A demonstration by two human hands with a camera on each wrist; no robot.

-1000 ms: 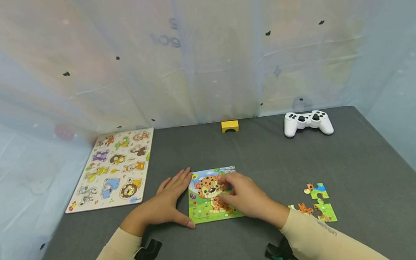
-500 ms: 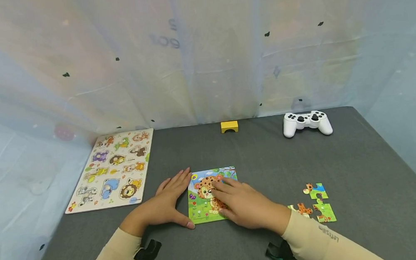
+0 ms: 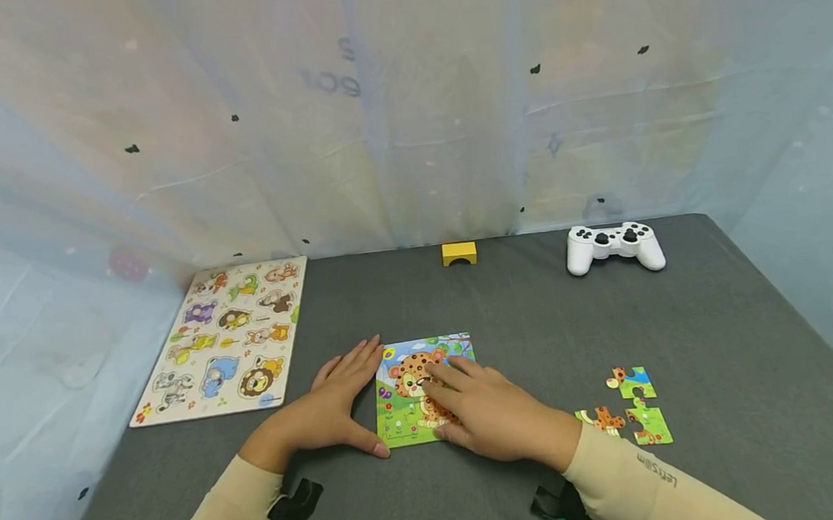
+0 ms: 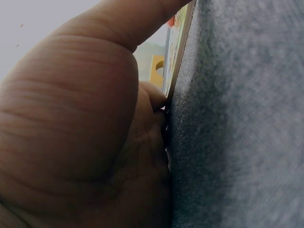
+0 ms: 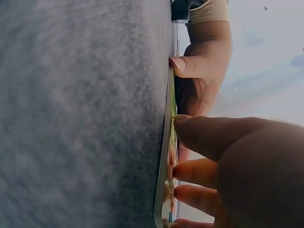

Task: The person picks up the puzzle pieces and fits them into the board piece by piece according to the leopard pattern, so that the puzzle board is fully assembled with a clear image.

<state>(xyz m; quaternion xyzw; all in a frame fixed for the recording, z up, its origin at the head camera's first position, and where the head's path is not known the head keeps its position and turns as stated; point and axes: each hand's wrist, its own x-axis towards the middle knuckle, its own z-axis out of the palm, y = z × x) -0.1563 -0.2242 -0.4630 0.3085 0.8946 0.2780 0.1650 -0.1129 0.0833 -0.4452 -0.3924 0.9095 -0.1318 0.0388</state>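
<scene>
A square leopard jigsaw puzzle (image 3: 405,422) lies flat in the middle of the table. Along its left edge rests my left hand (image 3: 326,413), fingers straight and thumb spread toward the near corner. My right hand (image 3: 497,413) lies over the puzzle's right part, its extended fingers spread and the fingertips (image 5: 183,121) touching the top, as the right wrist view shows. That hand hides the lower right of the picture. In the left wrist view, the left palm (image 4: 71,118) fills much of the frame beside the puzzle's edge.
Several loose jigsaw pieces (image 3: 652,423) lie right of the right hand, partly behind the sleeve. An animal puzzle board (image 3: 200,406) is at the left. A yellow arched block (image 3: 459,250) and a white game controller (image 3: 614,245) are along the back edge.
My right hand's fingers have gone from bent over the puzzle's right side to spread out on its surface, slightly lower and leftward. The left hand stays in place.
</scene>
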